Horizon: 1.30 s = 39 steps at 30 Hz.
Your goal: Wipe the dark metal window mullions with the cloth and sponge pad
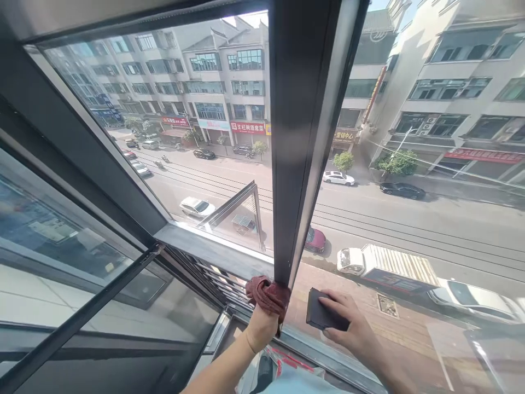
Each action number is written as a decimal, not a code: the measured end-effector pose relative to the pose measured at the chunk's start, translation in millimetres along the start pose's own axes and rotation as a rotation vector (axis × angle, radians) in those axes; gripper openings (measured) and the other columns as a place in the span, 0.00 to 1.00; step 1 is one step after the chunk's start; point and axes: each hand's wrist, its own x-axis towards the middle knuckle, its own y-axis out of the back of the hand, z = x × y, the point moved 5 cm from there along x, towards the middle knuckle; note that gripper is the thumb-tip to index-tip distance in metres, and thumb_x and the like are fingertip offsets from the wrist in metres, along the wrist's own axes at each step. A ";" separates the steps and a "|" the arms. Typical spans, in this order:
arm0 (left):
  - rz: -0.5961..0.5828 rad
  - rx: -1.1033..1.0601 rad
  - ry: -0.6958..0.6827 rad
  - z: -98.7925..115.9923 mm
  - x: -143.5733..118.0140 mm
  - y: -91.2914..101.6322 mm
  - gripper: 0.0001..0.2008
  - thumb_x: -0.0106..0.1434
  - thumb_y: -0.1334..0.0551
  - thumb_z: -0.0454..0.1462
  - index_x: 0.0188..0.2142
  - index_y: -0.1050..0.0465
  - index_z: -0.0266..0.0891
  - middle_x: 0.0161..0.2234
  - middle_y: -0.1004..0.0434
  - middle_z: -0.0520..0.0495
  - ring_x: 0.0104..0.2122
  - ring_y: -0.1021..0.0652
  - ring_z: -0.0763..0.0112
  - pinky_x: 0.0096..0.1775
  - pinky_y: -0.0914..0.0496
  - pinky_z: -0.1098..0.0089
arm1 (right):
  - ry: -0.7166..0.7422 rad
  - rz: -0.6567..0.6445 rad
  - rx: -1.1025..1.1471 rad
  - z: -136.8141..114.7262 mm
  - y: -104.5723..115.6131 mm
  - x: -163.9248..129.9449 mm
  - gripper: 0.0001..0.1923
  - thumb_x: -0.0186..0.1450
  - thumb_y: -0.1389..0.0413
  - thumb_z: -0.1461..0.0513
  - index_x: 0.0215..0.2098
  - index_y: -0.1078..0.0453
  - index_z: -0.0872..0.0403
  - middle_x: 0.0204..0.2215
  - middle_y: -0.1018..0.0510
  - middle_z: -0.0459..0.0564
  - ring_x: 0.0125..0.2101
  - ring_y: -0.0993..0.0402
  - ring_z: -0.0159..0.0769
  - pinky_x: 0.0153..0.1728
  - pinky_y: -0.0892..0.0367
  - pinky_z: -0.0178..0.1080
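Note:
My left hand (pixel 263 327) is closed on a maroon cloth (pixel 266 293), bunched up at the bottom of the dark window post (pixel 299 142). The cloth touches the post near the grey sill (pixel 217 249) and hides most of my fingers. To the right, in front of the pane, my right hand (pixel 350 320) grips a flat black block (pixel 322 311) between thumb and fingers. I cannot tell exactly what kind of block it is, or whether it touches the glass.
A dark sash bar (pixel 82 312) slants across the lower left beside slatted metal (pixel 213 273). The lower track (pixel 324 355) runs under my hands, with a red-and-clear plastic wrapper (pixel 291 358) near it. Far below lies a street (pixel 381 219) with parked vehicles.

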 end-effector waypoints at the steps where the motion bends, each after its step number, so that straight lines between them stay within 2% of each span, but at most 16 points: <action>1: 0.004 -0.040 0.041 -7.3 -8.3 8.4 0.18 0.64 0.57 0.30 0.43 0.29 0.33 0.36 0.25 0.40 0.38 0.24 0.63 0.42 0.30 0.61 | 0.068 0.037 -0.032 -7.2 -0.3 1.0 0.27 0.55 0.41 0.60 0.53 0.36 0.44 0.56 0.37 0.50 0.55 0.44 0.48 0.54 0.42 0.55; 3: 0.021 -0.108 0.205 -27.6 -21.8 27.1 0.18 0.63 0.56 0.31 0.41 0.28 0.31 0.35 0.25 0.38 0.38 0.24 0.59 0.43 0.30 0.59 | 0.232 0.144 -0.116 -27.8 0.5 2.8 0.28 0.56 0.42 0.62 0.55 0.39 0.45 0.56 0.38 0.52 0.54 0.43 0.47 0.52 0.40 0.54; 6: 0.028 -0.223 0.541 -62.5 -34.3 47.6 0.15 0.62 0.53 0.35 0.39 0.30 0.31 0.37 0.25 0.37 0.40 0.25 0.58 0.45 0.32 0.59 | 0.494 0.336 -0.287 -72.7 2.4 4.8 0.31 0.56 0.43 0.66 0.57 0.41 0.46 0.56 0.38 0.53 0.52 0.43 0.48 0.49 0.38 0.54; 9: -0.050 -0.375 0.827 -86.1 -43.6 47.4 0.11 0.57 0.51 0.33 0.35 0.31 0.36 0.30 0.25 0.45 0.31 0.24 0.65 0.35 0.30 0.69 | 0.689 0.486 -0.487 -115.2 -1.7 11.7 0.30 0.55 0.40 0.67 0.54 0.38 0.43 0.54 0.37 0.50 0.49 0.42 0.46 0.48 0.39 0.51; 12: -0.165 -0.499 0.977 -94.2 -57.3 33.9 0.08 0.54 0.51 0.34 0.26 0.34 0.38 0.22 0.29 0.51 0.23 0.27 0.69 0.27 0.33 0.72 | 0.675 0.635 -0.694 -121.2 -19.8 24.7 0.26 0.55 0.39 0.65 0.51 0.34 0.41 0.52 0.36 0.47 0.46 0.42 0.42 0.48 0.42 0.49; 14: -0.228 -0.545 1.022 -96.5 -69.2 24.1 0.07 0.52 0.51 0.35 0.23 0.37 0.39 0.20 0.32 0.52 0.22 0.29 0.69 0.27 0.36 0.73 | 0.652 0.609 -0.790 -102.3 -48.3 32.3 0.23 0.57 0.41 0.65 0.50 0.33 0.41 0.52 0.35 0.45 0.44 0.41 0.40 0.47 0.43 0.48; 16: -0.279 -0.574 1.057 -99.7 -81.6 15.7 0.07 0.52 0.51 0.36 0.23 0.37 0.39 0.19 0.33 0.52 0.23 0.30 0.69 0.28 0.36 0.72 | 0.676 0.483 -0.854 -78.1 -83.6 35.7 0.19 0.60 0.44 0.65 0.49 0.32 0.43 0.51 0.33 0.45 0.43 0.41 0.38 0.45 0.44 0.46; 18: -0.333 -0.607 1.083 -103.5 -92.3 8.3 0.08 0.52 0.51 0.37 0.25 0.35 0.39 0.21 0.32 0.51 0.24 0.30 0.68 0.30 0.36 0.72 | 0.678 0.381 -0.891 -63.2 -107.1 35.8 0.17 0.62 0.48 0.66 0.48 0.30 0.47 0.51 0.32 0.46 0.43 0.41 0.38 0.43 0.45 0.45; 21: -0.422 -0.647 1.093 -107.9 -102.7 -2.2 0.10 0.53 0.52 0.38 0.28 0.34 0.39 0.23 0.30 0.50 0.26 0.29 0.67 0.31 0.37 0.72 | 0.607 0.419 -0.867 -73.1 -99.3 36.4 0.18 0.62 0.48 0.66 0.48 0.31 0.45 0.49 0.32 0.47 0.43 0.41 0.37 0.43 0.45 0.44; 24: -0.496 -0.670 1.079 -109.0 -107.7 -13.4 0.10 0.53 0.52 0.37 0.28 0.33 0.39 0.23 0.29 0.50 0.27 0.29 0.66 0.31 0.38 0.72 | 0.557 0.666 -0.811 -93.9 -70.6 35.8 0.19 0.58 0.41 0.64 0.46 0.30 0.40 0.46 0.33 0.47 0.43 0.41 0.38 0.45 0.44 0.45; 26: -0.535 -0.687 1.061 -107.9 -108.9 -20.7 0.09 0.53 0.51 0.37 0.28 0.34 0.39 0.22 0.30 0.50 0.26 0.29 0.66 0.30 0.38 0.72 | 0.595 0.758 -0.801 -92.3 -69.0 33.4 0.17 0.55 0.38 0.63 0.42 0.28 0.40 0.43 0.33 0.47 0.41 0.41 0.36 0.45 0.44 0.43; 28: -0.563 -0.697 1.041 -107.3 -109.6 -26.2 0.09 0.53 0.51 0.37 0.27 0.34 0.39 0.21 0.30 0.51 0.25 0.30 0.67 0.29 0.39 0.72 | 0.662 0.660 -0.833 -79.1 -84.0 32.7 0.14 0.57 0.40 0.63 0.40 0.27 0.41 0.41 0.32 0.46 0.39 0.41 0.33 0.44 0.44 0.41; 30: -0.580 -0.698 1.026 -108.7 -110.8 -29.0 0.08 0.54 0.51 0.37 0.27 0.34 0.40 0.22 0.30 0.51 0.25 0.30 0.67 0.29 0.39 0.72 | 0.663 0.526 -0.864 -66.9 -97.3 33.1 0.14 0.59 0.43 0.64 0.42 0.28 0.41 0.41 0.32 0.46 0.39 0.41 0.32 0.44 0.44 0.40; 31: -0.586 -0.692 1.024 -110.4 -111.9 -29.4 0.08 0.54 0.51 0.37 0.28 0.34 0.40 0.22 0.30 0.51 0.25 0.30 0.67 0.30 0.39 0.72 | 0.641 0.513 -0.865 -65.6 -98.4 33.2 0.15 0.59 0.43 0.64 0.43 0.28 0.41 0.42 0.31 0.46 0.40 0.41 0.32 0.45 0.45 0.41; 36: -0.630 -0.640 1.034 -122.7 -117.4 -27.3 0.09 0.54 0.51 0.36 0.29 0.34 0.39 0.24 0.29 0.49 0.28 0.30 0.65 0.32 0.39 0.71 | 0.505 0.787 -0.820 -82.0 -81.1 32.7 0.21 0.55 0.38 0.62 0.45 0.31 0.35 0.43 0.34 0.46 0.44 0.42 0.36 0.49 0.46 0.45; 39: -0.658 -0.619 1.008 -125.3 -114.8 -25.8 0.08 0.55 0.51 0.36 0.29 0.35 0.39 0.23 0.30 0.49 0.27 0.31 0.65 0.32 0.39 0.70 | 0.568 0.674 -0.834 -68.0 -103.0 33.7 0.15 0.58 0.42 0.63 0.42 0.28 0.38 0.41 0.32 0.44 0.41 0.42 0.33 0.50 0.47 0.43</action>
